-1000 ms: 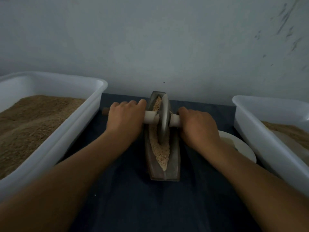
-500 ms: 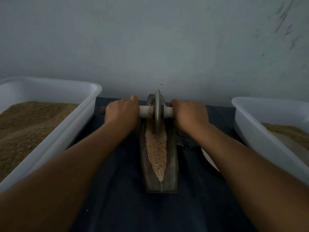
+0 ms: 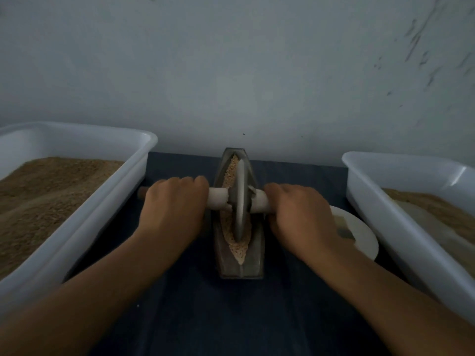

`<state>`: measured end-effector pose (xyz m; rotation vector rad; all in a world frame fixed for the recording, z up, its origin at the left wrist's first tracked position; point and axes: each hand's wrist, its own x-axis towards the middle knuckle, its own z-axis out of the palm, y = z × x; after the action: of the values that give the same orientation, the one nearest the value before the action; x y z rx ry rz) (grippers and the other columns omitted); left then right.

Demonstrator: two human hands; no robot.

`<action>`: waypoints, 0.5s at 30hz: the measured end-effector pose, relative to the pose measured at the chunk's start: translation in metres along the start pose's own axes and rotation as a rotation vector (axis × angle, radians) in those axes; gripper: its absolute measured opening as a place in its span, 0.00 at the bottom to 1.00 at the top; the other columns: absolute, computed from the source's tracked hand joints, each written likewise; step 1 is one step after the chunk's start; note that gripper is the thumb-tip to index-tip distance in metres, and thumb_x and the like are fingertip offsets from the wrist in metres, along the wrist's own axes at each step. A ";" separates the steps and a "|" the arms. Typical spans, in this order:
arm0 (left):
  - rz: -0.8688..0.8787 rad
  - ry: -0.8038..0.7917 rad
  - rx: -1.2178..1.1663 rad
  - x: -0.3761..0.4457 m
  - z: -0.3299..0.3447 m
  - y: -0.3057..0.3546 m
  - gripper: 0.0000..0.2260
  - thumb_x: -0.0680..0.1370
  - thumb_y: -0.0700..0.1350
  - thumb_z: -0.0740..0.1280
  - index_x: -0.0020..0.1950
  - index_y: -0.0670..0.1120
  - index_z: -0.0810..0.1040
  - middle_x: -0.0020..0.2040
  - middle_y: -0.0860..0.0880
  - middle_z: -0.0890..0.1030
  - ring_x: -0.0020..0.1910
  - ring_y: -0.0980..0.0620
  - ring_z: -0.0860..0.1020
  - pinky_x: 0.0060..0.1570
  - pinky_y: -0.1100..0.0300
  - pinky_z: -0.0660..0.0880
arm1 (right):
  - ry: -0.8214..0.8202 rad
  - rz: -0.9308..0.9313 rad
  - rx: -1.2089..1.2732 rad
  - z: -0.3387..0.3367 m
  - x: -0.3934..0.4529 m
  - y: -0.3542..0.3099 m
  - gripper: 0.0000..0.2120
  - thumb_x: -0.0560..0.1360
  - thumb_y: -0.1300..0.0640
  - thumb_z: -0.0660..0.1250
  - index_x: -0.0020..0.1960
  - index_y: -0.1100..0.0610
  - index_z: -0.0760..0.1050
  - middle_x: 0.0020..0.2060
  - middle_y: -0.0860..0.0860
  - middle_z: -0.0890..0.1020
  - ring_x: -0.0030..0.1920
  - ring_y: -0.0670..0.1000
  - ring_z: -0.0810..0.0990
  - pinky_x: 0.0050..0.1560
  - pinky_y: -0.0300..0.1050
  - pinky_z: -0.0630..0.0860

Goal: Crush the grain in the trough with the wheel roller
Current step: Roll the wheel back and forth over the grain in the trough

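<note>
Grain, one long heap: lay in the trough, pale and coarse, visible beyond the wheel and again at the near tip.

Trough, one: dark, narrow, boat-shaped, stood lengthwise on the cloth midway between the two tubs, far end close to the wall.

Wheel roller, one: grey disc stood upright on edge in the trough, roughly at mid-length, rim down among the grain. Pale round handle ran crosswise through the hub, one end out to each side.

Left hand, one: curled over the left half of the handle, knuckles up, fingers wrapped round it; dark handle tip showed past the outer edge of the hand.

Right hand, one: curled likewise over the right half of the handle, clamped on it, close beside the disc.

Forearms, two: bare, reached in from the near corners.

Cloth, one: dark blue, spread under trough and tubs.

Left tub, one: white plastic, rectangular, well filled with brown grain or meal.

Right tub, one: white plastic, rectangular, held a lower layer of brownish stuff; contents partly hard to make out.

Plate, one: white, round, lay between the right hand and the right tub, partly hidden by the wrist.

Wall, one: pale grey, with dark scuffs at upper right.
</note>
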<state>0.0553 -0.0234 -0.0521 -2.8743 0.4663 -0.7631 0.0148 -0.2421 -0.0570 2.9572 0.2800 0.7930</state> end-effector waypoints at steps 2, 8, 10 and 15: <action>0.004 0.014 -0.011 -0.010 -0.002 -0.001 0.18 0.73 0.54 0.71 0.45 0.53 0.62 0.39 0.55 0.74 0.34 0.56 0.66 0.30 0.60 0.57 | 0.009 -0.018 0.031 -0.007 -0.005 -0.003 0.08 0.74 0.56 0.67 0.53 0.52 0.77 0.43 0.50 0.81 0.42 0.52 0.78 0.44 0.50 0.74; -0.006 0.002 -0.065 -0.008 0.006 -0.002 0.19 0.73 0.53 0.71 0.45 0.53 0.60 0.40 0.55 0.74 0.35 0.56 0.66 0.34 0.59 0.61 | 0.037 -0.017 -0.015 -0.006 -0.003 -0.007 0.08 0.75 0.53 0.69 0.53 0.53 0.78 0.42 0.50 0.81 0.41 0.52 0.78 0.43 0.47 0.72; -0.004 -0.003 -0.098 0.002 0.012 -0.002 0.19 0.72 0.51 0.72 0.45 0.53 0.61 0.43 0.53 0.77 0.36 0.54 0.67 0.38 0.58 0.63 | 0.031 -0.006 -0.041 0.001 0.006 -0.006 0.08 0.75 0.53 0.69 0.53 0.52 0.77 0.41 0.50 0.81 0.40 0.52 0.78 0.40 0.45 0.69; -0.019 -0.023 -0.089 0.039 0.027 0.002 0.13 0.73 0.48 0.71 0.51 0.50 0.68 0.46 0.50 0.79 0.44 0.49 0.78 0.42 0.55 0.65 | -0.017 0.041 -0.130 0.023 0.037 0.008 0.08 0.72 0.53 0.69 0.50 0.52 0.74 0.41 0.49 0.80 0.40 0.54 0.78 0.36 0.46 0.60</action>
<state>0.1000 -0.0364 -0.0574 -2.9705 0.4823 -0.7291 0.0588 -0.2434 -0.0577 2.8545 0.1603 0.7597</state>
